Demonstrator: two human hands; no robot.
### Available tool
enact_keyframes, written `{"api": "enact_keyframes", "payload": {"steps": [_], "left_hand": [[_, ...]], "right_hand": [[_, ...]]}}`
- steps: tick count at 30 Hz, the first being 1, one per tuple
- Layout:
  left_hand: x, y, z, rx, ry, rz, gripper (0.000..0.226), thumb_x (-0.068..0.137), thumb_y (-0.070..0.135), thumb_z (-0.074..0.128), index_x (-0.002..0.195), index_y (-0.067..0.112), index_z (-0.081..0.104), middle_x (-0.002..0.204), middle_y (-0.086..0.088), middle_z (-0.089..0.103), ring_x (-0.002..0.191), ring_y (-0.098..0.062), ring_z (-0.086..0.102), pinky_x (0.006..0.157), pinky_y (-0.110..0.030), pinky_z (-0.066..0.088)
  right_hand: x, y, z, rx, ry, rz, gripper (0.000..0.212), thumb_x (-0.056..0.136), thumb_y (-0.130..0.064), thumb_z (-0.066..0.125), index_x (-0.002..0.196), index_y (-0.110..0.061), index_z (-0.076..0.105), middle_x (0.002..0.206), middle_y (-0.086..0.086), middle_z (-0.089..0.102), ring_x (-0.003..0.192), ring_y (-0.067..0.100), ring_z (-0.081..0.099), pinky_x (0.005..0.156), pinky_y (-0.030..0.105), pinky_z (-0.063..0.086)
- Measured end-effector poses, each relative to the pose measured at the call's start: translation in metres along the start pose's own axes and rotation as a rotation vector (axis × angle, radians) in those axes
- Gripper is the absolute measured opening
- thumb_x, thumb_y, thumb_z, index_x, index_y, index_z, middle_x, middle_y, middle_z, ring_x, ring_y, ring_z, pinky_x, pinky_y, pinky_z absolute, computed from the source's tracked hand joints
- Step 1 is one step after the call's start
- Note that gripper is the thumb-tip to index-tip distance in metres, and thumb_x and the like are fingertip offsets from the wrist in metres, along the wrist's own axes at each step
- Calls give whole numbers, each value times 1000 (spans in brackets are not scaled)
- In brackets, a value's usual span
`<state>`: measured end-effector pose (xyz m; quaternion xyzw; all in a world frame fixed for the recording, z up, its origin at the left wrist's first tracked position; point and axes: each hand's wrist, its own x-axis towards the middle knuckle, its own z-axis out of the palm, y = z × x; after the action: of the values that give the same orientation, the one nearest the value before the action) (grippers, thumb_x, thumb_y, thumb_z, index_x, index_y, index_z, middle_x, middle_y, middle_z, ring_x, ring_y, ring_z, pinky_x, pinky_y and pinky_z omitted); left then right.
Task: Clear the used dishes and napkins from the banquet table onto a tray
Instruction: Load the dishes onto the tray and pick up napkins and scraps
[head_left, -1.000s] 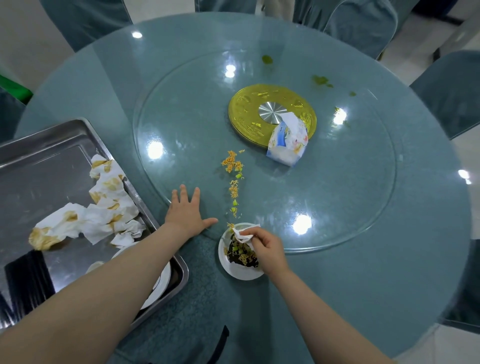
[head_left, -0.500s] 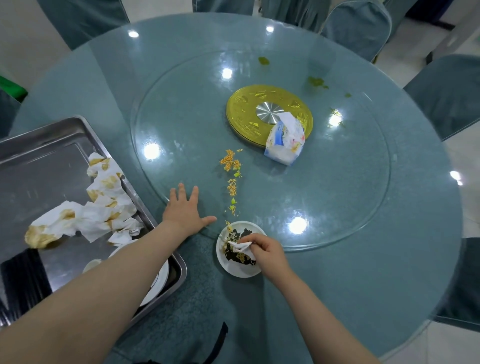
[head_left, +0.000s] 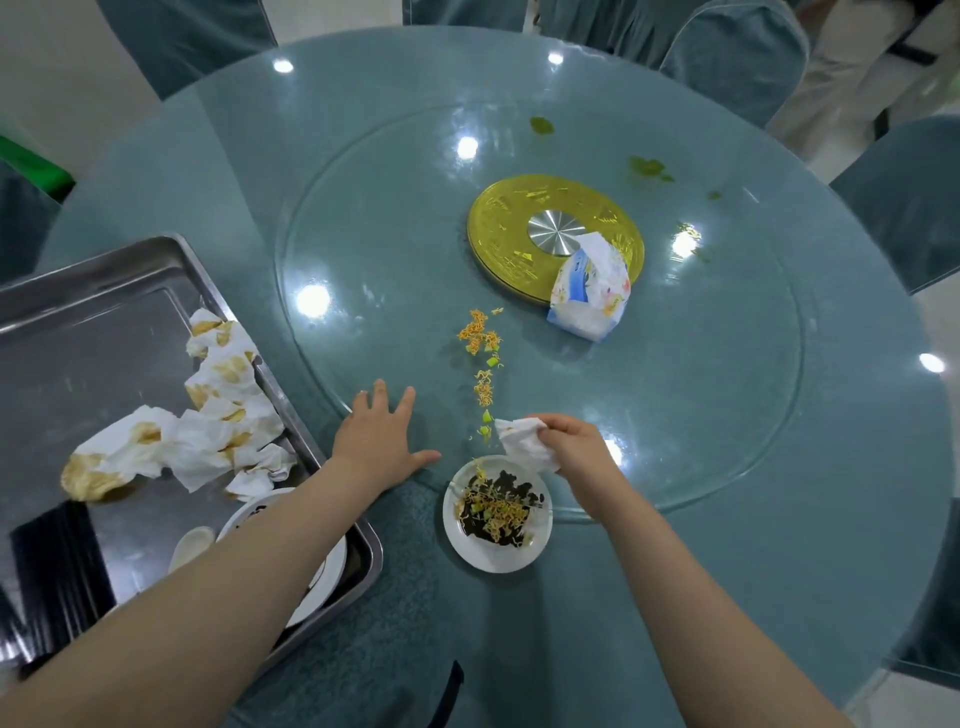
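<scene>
Hands work at the lower centre of the frame, over a round teal table (head_left: 779, 519) topped by a glass turntable (head_left: 675, 415). At lower centre the right hand (head_left: 576, 452) pinches a crumpled white napkin (head_left: 524, 441) in curled fingers, held just above the far rim of a small white plate (head_left: 497, 514) smeared with dark sauce and noodle scraps. Left of it, the left hand (head_left: 379, 441) rests flat on the table, fingers spread and holding nothing. A trail of spilled noodle bits (head_left: 483, 364) runs up the frame from the napkin toward a gold disc (head_left: 556, 236) at the centre, where a tissue pack (head_left: 589, 293) leans. The trail's long axis runs away from the person, and the right hand is nearer to its closest end. A metal tray (head_left: 130, 270) sits at the left edge of the frame, holding stained napkins (head_left: 208, 415) and a white dish (head_left: 322, 577); the left hand is the nearer one to it. Compared with half a second ago, the right hand has lifted the napkin off the plate's food and moved it up toward the spilled scraps, while the left hand has stayed planted.
</scene>
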<state>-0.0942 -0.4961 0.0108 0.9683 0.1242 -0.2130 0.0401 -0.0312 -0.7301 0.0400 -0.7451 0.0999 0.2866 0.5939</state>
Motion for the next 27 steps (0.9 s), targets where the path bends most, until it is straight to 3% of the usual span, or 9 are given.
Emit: {"api": "enact_keyframes", "payload": {"steps": [8, 10, 15, 20, 23, 27], "left_hand": [[2, 1, -4, -53, -18, 16, 106, 73, 73, 62, 154, 28, 9, 158, -16, 10, 139, -39, 20, 111, -47, 30], [1, 3, -3, -63, -13, 18, 107, 72, 73, 62, 154, 29, 10, 157, -16, 12, 138, -39, 21, 111, -46, 31], [-1, 6, -1, -51, 4, 19, 106, 73, 75, 59, 154, 28, 9, 157, -15, 14, 137, -38, 23, 110, -45, 32], [0, 6, -1, -27, 23, 26, 106, 73, 76, 58, 154, 28, 8, 156, -16, 14, 136, -36, 25, 110, -44, 31], [1, 4, 0, -21, 19, 30, 106, 74, 76, 56, 154, 27, 6, 157, -16, 13, 138, -37, 23, 112, -45, 30], [2, 2, 1, -14, 22, 34, 105, 75, 77, 53, 154, 28, 3, 158, -16, 11, 140, -37, 21, 112, -45, 30]], "right_hand": [[64, -34, -3, -120, 126, -157, 29, 93, -4, 46, 97, -20, 70, 92, -3, 68, 85, 16, 61, 74, 30, 51], [81, -41, -2, -167, 165, -217, 29, 92, -5, 45, 98, -20, 70, 96, -1, 68, 89, 18, 62, 78, 33, 51], [120, -59, 6, -291, 272, -356, 31, 95, -7, 41, 111, -12, 68, 100, 1, 65, 94, 16, 57, 71, 22, 43], [151, -70, 16, -384, 375, -405, 33, 98, -12, 38, 119, -15, 63, 107, 6, 67, 94, 21, 58, 80, 30, 47], [168, -74, 23, -437, 361, -422, 35, 99, -13, 37, 121, -17, 63, 110, 8, 67, 97, 26, 60, 82, 35, 49], [183, -72, 34, -456, 310, -385, 35, 99, -11, 37, 121, -15, 63, 109, 9, 66, 90, 23, 56, 74, 28, 40]]}}
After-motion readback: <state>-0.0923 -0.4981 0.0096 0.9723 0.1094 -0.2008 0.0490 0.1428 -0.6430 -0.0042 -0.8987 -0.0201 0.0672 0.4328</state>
